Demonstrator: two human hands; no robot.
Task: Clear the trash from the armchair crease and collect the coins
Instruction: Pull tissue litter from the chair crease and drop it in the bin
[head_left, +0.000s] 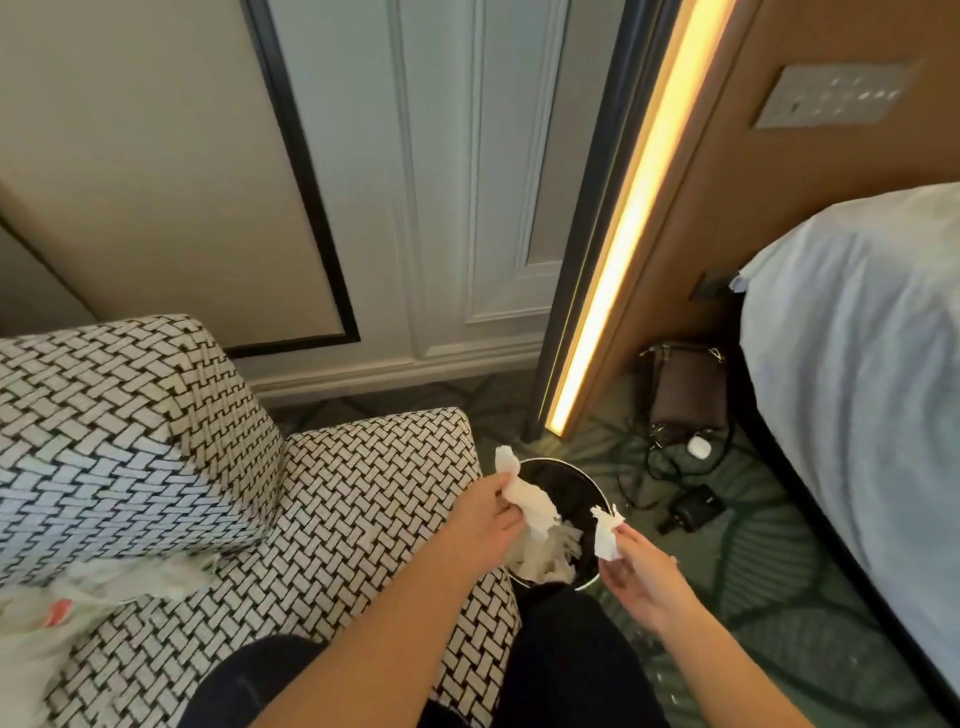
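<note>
At the near left, a blurred heap of white trash (78, 597) with a red-orange patch, lying on the seat of the armchair (337, 519), close under the backrest. Black-and-white woven fabric all over the chair, with its right arm running from near to far. Just right of that arm, the left hand (485, 519), fingers curled round a crumpled white tissue (524, 501) and holding it above the left rim of a round black bin (566, 478). Inside the bin, more crumpled white paper (545, 561) piled on the near side. Bin standing on the green patterned carpet (779, 597), tight against the chair arm. In front of the bin at the near edge, dark trouser legs (561, 665). Over the right rim of the bin, the right hand (639, 566), pinching a smaller torn tissue scrap (608, 535) between thumb and fingertips, apart from the left hand's tissue. Farther right on the carpet, a black adapter (693, 509) with tangled cables, a small white case (698, 447) and, beyond them, a brown handbag (685, 384) against the wooden panel. Glowing warm light strip (639, 208) slanting up that panel's left edge. At the far right, a bed (857, 338) in white linen.
</note>
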